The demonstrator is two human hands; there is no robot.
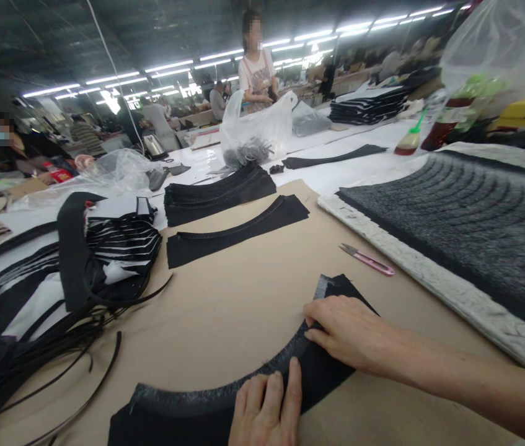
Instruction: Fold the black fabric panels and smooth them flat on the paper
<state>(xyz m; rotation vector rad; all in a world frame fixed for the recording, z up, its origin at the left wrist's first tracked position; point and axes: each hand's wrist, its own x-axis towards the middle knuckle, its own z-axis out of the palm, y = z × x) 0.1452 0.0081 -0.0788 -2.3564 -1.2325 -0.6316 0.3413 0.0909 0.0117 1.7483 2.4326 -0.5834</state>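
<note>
1. The left hand is lying flat, fingers together, pressing the curved black fabric piece onto the desk.
2. The right hand is pressing flat farther along, fingertips at the grey strip, gripping nothing.
3. The strip seems to be running along the whole curve already; the pink snips and the other cut pieces are lying untouched.

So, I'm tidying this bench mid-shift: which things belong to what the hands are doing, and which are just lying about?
In hand: curved black fabric piece, pressed flat under the left hand and right hand.
Lying about: pink snips; stack of curved black pieces; loose black strips; plastic bag; grey ribbed mat.
</note>
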